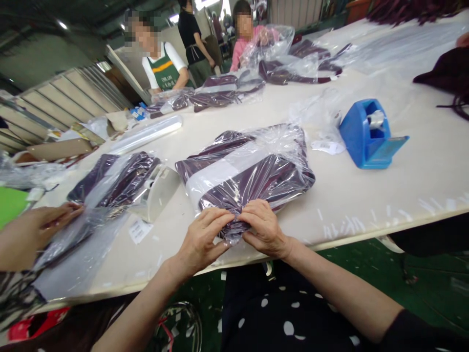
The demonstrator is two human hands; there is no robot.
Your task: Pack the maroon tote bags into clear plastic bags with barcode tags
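A clear plastic bag (256,183) lies on the table in front of me, with folded dark maroon fabric and a white paper band (216,173) inside it. At its near edge the plastic is gathered into creases. My left hand (205,237) pinches the gathered plastic between thumb and fingers. Right beside it, my right hand (264,227) grips the same edge, its fingers curled and nearly touching the left fingertips. Past the bag, to the right, stands a blue tape dispenser (361,134), touched by neither hand.
At left, another person's hand (54,222) rests on a second bagged maroon bundle (113,183). A white dispenser-like object (159,193) and a paper label (139,230) lie near it. Co-workers stand across the table (322,210), behind more bagged bundles (216,93). Tape scraps line the near edge.
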